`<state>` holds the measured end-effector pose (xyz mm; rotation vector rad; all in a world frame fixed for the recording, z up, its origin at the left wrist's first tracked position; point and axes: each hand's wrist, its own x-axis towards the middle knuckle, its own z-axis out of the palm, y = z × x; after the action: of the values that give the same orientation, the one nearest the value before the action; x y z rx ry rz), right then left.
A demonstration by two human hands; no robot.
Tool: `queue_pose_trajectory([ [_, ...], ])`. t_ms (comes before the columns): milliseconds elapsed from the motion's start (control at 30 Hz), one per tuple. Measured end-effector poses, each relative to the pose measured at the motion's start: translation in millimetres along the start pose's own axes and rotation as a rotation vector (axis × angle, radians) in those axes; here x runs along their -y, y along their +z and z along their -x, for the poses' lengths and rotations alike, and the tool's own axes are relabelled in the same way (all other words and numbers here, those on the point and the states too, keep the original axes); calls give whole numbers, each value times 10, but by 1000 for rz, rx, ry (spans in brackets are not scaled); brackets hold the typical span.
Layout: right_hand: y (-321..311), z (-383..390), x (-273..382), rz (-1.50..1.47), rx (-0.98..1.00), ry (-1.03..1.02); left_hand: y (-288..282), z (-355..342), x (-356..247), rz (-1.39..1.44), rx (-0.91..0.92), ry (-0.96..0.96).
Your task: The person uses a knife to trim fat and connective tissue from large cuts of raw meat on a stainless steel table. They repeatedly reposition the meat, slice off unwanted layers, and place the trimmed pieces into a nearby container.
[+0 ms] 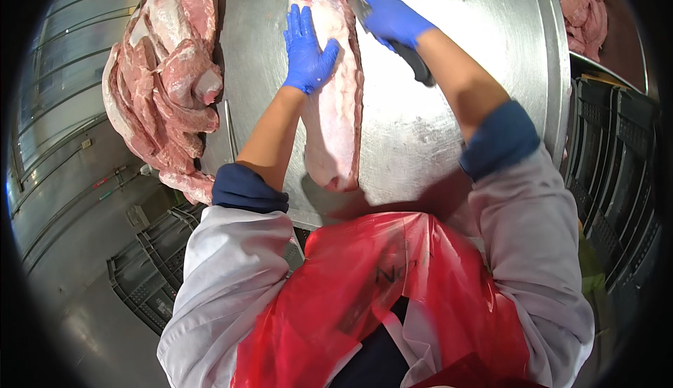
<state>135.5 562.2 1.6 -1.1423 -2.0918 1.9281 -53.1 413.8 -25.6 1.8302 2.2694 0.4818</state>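
Observation:
A long, pale slab of meat (335, 128), which looks like a pork loin with a fat layer, lies lengthwise on the steel table (413, 150). My left hand (306, 53), in a blue glove, rests flat on the upper part of the slab with fingers stretched and thumb apart. In my blue-gloved right hand (396, 18) is a knife (416, 64); its black handle sticks out below the palm. The blade points up and left along the slab's right edge. Glare and the hand hide part of the blade, so I cannot tell whether it is in the meat.
A heap of raw meat pieces (165, 65) lies at the table's left edge, beside a thin metal rod (230, 132). More cut meat (580, 9) sits at the far right, past the raised table rim (556, 44). Dark plastic crates (610, 171) stand at the right; others (158, 265) are lower left.

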Motion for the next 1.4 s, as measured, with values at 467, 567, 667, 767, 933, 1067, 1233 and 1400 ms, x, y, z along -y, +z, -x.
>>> queue_pose_trajectory([
  [467, 444, 270, -56, 276, -88, 7, -19, 537, -4, 99, 35, 99],
  [567, 581, 144, -70, 288, -123, 48, -57, 973, -154, 112, 42, 133],
  [667, 841, 544, -242, 189, -84, 10, -38, 1071, -255, 100, -18, 46],
  [767, 1194, 1167, -418, 241, -65, 56, 10, 1173, -300, 75, -62, 8],
  [933, 1346, 1599, -518, 276, -72, 23, 78, 1156, -263, 72, -111, 39],
  [1067, 1590, 2260, -676, 239, -101, -17, 105, 1212, -258, 69, -133, 63],
  [1233, 2105, 3212, -1070, 376, -136, -206, 163, 1179, -227, 64, -166, 90],
  [1400, 2053, 4466, -861, 225, 42, -27, 102, 1084, -629, -56, -19, -350],
])
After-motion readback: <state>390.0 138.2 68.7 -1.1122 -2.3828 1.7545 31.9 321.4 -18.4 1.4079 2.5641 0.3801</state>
